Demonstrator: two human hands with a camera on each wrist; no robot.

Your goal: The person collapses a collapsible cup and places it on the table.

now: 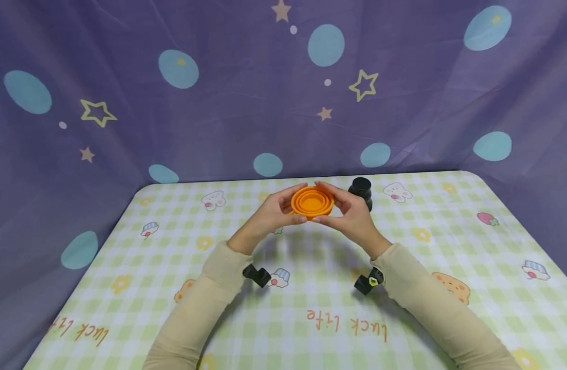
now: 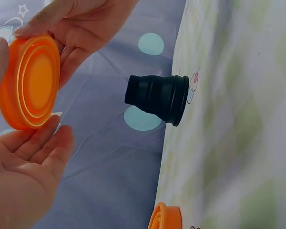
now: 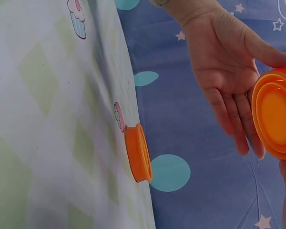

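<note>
Both hands hold a round orange collapsible cup (image 1: 312,201), folded flat into concentric rings, raised above the table. My left hand (image 1: 270,211) grips its left edge, thumb at the near rim and fingers at the far side. From the right, my right hand (image 1: 354,217) grips the opposite edge the same way. Just beyond the right hand a dark collapsible cup (image 2: 157,98) stands extended on the cloth, its wide end down. A second flattened orange cup (image 3: 138,152) lies on the table; in the head view it is mostly hidden behind the left hand.
A green-and-white checked cloth (image 1: 246,329) with cartoon prints covers the table. Behind it hangs a purple curtain (image 1: 246,118) with stars and blue ovals. Small dark wrist cameras (image 1: 257,276) sit under the beige sleeves (image 1: 200,298).
</note>
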